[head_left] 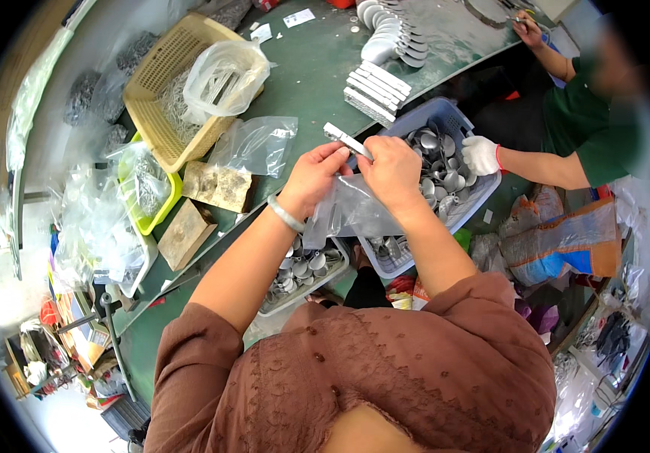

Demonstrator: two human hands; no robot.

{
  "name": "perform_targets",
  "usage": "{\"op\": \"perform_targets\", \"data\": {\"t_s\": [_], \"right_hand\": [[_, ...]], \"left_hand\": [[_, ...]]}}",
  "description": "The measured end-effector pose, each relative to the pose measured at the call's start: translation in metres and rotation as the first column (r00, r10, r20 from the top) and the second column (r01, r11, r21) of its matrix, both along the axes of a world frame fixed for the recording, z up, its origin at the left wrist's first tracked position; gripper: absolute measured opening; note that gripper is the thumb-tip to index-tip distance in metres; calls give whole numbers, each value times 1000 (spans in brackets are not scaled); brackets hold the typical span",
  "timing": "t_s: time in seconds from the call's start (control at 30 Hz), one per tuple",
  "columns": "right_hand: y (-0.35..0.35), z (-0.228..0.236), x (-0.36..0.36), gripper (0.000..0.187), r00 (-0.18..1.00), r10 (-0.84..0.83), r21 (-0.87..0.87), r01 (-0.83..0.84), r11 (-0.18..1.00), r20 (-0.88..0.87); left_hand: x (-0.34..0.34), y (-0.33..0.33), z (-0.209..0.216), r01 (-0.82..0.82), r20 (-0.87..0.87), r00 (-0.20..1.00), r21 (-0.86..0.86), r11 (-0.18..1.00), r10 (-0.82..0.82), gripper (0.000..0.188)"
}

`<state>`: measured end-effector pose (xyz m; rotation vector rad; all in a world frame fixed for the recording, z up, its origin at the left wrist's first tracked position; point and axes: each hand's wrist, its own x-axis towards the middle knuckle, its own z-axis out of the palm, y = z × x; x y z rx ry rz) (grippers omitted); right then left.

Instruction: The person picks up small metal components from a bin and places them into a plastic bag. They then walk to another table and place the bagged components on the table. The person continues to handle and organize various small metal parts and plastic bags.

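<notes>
Head view is showing both hands pinching things above the blue basket [457,121] of metal spoons: the left hand [313,177] is gripping a clear plastic bag [351,204], the right hand [393,172] is closing on a flat metal bar [346,139] just beside that basket. Beyond it, a co-worker's gloved hand [480,155] is reaching in.

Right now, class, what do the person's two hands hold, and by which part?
Both hands, left hand and right hand, pinch the top edge of a clear plastic bag; the right also grips a flat silver metal piece.
</notes>
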<state>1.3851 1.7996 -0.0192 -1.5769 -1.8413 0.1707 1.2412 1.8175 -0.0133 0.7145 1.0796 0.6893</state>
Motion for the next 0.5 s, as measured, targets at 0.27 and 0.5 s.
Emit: {"op": "perform_targets", "data": {"t_s": [0.27, 0.5], "right_hand": [[-15, 0, 24, 19, 979, 84, -102, -104, 989, -184], [-3, -4, 48, 27, 962, 232, -171, -255, 952, -142]], "left_hand": [[25, 7, -29, -47, 132, 988, -191, 981, 73, 11], [37, 12, -29, 39, -60, 997, -63, 997, -43, 12]]}}
